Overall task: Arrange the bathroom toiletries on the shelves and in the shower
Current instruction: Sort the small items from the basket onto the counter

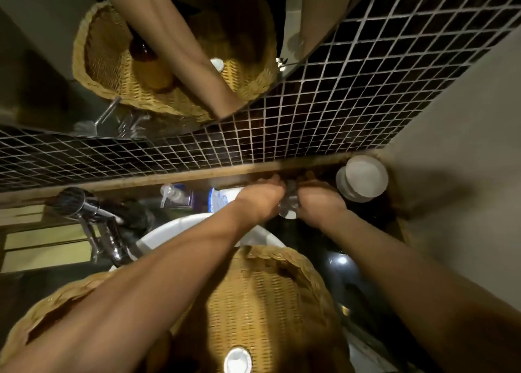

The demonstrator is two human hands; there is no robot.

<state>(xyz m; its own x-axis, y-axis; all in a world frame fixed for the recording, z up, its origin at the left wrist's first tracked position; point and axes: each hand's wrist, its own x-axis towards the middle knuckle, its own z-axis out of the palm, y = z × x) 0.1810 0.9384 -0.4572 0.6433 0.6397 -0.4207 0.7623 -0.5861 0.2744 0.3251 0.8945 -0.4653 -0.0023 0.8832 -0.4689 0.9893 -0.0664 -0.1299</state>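
Observation:
Both of my hands meet at the back of the counter, under a wooden ledge (180, 176). My left hand (260, 200) and my right hand (318, 203) are closed around a small clear bottle (289, 203), mostly hidden between them. A clear pump bottle (174, 193) and a white-and-blue container (222, 200) stand to the left of my hands. To the right stands a white jar (362, 178) in the corner. A wicker basket (267, 302) lies below my arms, with a white-capped item (237, 360) in it.
A chrome tap (95, 220) rises at the left beside a white basin (180, 231). Dark mosaic tiles (338, 118) cover the wall above the ledge. A mirror (174, 62) reflects the basket and my arm. A plain wall (465, 189) closes the right side.

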